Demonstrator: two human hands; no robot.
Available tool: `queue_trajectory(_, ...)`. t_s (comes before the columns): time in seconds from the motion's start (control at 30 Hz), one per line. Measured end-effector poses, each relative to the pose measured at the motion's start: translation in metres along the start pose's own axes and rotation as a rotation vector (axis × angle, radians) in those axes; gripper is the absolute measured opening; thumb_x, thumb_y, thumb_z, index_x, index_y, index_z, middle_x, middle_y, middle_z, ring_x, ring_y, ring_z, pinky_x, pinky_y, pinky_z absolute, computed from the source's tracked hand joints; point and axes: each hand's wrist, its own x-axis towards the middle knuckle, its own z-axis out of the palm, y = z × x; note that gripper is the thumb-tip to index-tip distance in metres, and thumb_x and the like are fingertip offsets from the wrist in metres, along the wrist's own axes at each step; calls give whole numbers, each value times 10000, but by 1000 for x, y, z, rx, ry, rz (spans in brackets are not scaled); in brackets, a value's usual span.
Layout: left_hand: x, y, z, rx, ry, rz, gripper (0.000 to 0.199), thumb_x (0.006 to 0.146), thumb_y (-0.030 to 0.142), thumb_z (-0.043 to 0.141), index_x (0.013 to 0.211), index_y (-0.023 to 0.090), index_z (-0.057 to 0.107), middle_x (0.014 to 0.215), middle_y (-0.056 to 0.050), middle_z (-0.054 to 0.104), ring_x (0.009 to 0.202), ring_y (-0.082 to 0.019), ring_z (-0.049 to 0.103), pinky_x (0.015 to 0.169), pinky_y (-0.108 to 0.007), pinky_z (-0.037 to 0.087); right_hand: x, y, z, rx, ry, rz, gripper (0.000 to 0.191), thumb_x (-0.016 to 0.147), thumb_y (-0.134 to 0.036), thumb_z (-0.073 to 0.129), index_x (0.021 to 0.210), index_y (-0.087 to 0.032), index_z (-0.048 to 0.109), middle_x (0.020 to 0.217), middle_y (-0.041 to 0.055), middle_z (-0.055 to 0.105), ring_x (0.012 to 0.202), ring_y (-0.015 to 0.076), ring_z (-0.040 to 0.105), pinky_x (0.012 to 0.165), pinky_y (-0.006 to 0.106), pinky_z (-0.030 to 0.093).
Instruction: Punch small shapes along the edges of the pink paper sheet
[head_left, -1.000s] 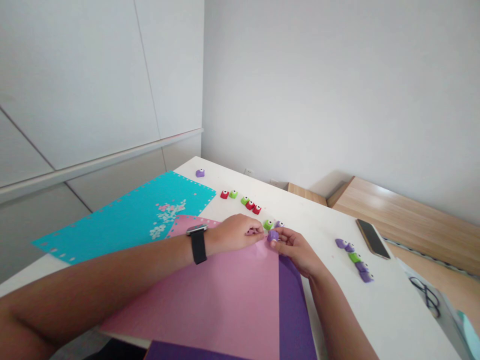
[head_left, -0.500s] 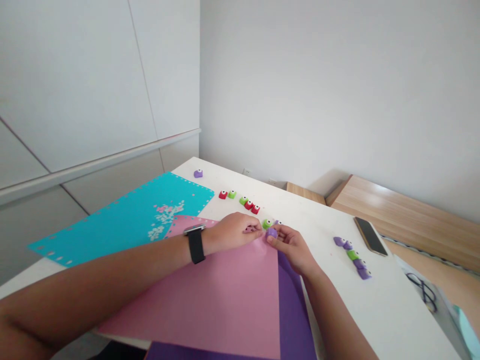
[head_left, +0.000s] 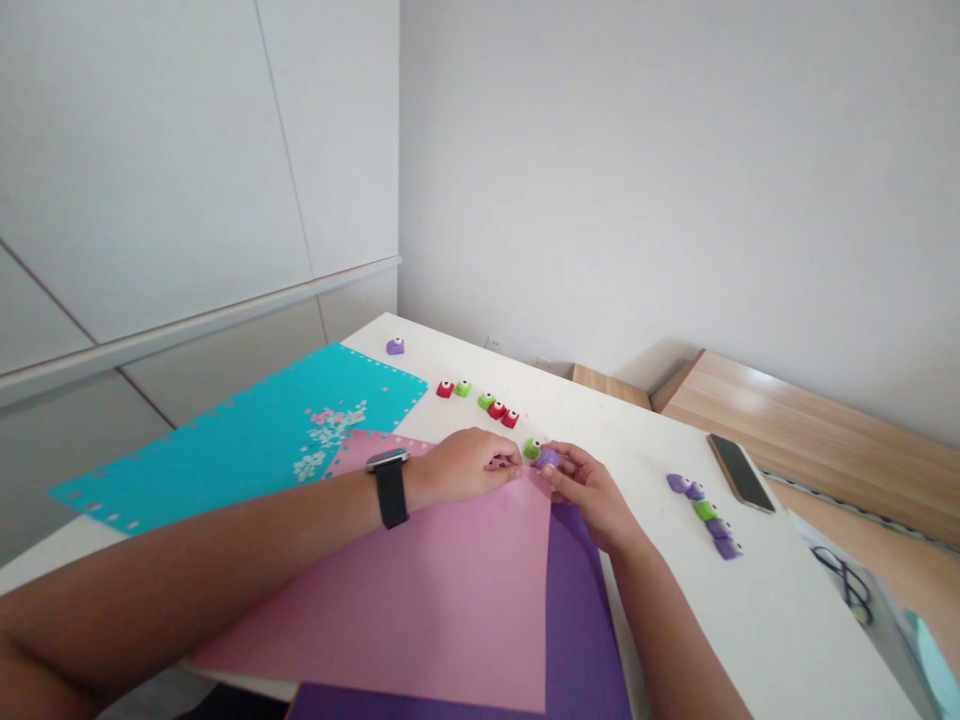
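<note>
A pink sheet of paper point(head_left: 435, 600) lies over a purple sheet point(head_left: 581, 620), with punched holes along its far edge. My left hand point(head_left: 472, 465), a watch at its wrist, pinches the pink sheet near its far right corner. My right hand point(head_left: 589, 495) holds a small purple craft punch point(head_left: 548, 457) between thumb and fingers, right beside that corner. Whether the paper sits in the punch's slot, I cannot tell. Just beyond stands a green craft punch point(head_left: 532, 448). A turquoise sheet point(head_left: 247, 430) with punched edges and a blossom pattern lies to the left.
Red and green punches point(head_left: 487, 402) stand in a row farther back, and a lone purple punch point(head_left: 395, 346) near the far corner. To the right are a line of purple and green punches point(head_left: 705, 511), a phone point(head_left: 741, 472) and glasses point(head_left: 844, 585). A wall rises behind the table point(head_left: 645, 440).
The purple punch has turned in my right hand and moved slightly up and right. The pink sheet's right edge has shifted a little left. My left hand stays nearly in place.
</note>
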Motion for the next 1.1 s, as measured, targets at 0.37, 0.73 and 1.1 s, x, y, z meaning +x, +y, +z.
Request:
queue_trajectory(0.37, -1, 1, 2, -16, -19, -12, 257, 921, 409, 560, 869, 220, 725, 715, 1, 674, 617, -137, 566, 559, -232, 284, 14, 13, -42, 174, 276, 111, 448, 663, -383, 899, 1015, -198, 694, 1045, 88, 745, 849, 202, 720, 578, 253, 551)
queue_trajectory(0.73, -2, 3, 5, -18, -37, -4, 274, 917, 412, 553, 859, 213, 732, 680, -5, 661, 594, -141, 557, 547, -240, 278, 23, 32, -66, -621, 537, -185, 366, 655, -443, 829, 943, -224, 776, 860, 41, 733, 783, 238, 645, 727, 357, 489)
queue_trajectory(1.1, -3, -1, 6, -40, -16, 18, 255, 939, 402, 554, 931, 220, 732, 794, -19, 719, 691, -158, 624, 626, -229, 355, 2, 6, -130, -1041, 839, -283, 498, 872, -528, 553, 1116, -133, 733, 1126, 182, 730, 979, 322, 633, 927, 466, 439)
